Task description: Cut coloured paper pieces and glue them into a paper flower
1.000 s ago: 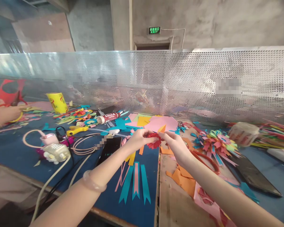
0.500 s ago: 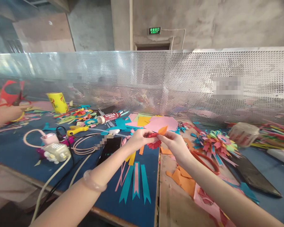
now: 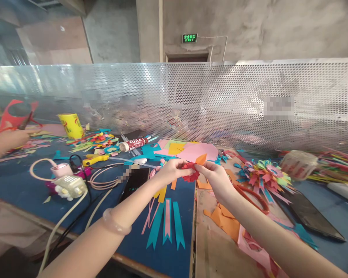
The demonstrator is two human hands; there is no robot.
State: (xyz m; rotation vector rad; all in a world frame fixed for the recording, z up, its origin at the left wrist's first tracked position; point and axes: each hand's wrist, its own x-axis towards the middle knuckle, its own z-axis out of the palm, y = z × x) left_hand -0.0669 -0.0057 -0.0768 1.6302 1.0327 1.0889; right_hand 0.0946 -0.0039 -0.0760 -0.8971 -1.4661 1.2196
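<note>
A red paper flower (image 3: 191,172) is held up between my two hands, above the seam in the table. My left hand (image 3: 174,171) pinches its left side. The fingers of my right hand (image 3: 215,174) are closed on an orange paper petal (image 3: 201,159) that sticks up at the flower's upper right edge. Below lie teal ribbon-shaped paper strips (image 3: 178,226) with notched ends, one of them topped with pink. Yellow paper strips (image 3: 162,194) lie under my left wrist. Fingertips partly hide the flower.
Orange paper scraps (image 3: 223,218) and red-handled scissors (image 3: 262,204) lie at right, near a multicoloured paper bundle (image 3: 262,173) and a dark phone (image 3: 313,216). Cables and a power strip (image 3: 71,187) lie left. A co-worker's hand (image 3: 11,139) works scissors on red paper. A perforated metal screen (image 3: 191,100) stands behind.
The red flower has turned slightly, showing more of its face, and the orange petal has shifted a little right. At far left, the co-worker's red paper and scissors have moved right.
</note>
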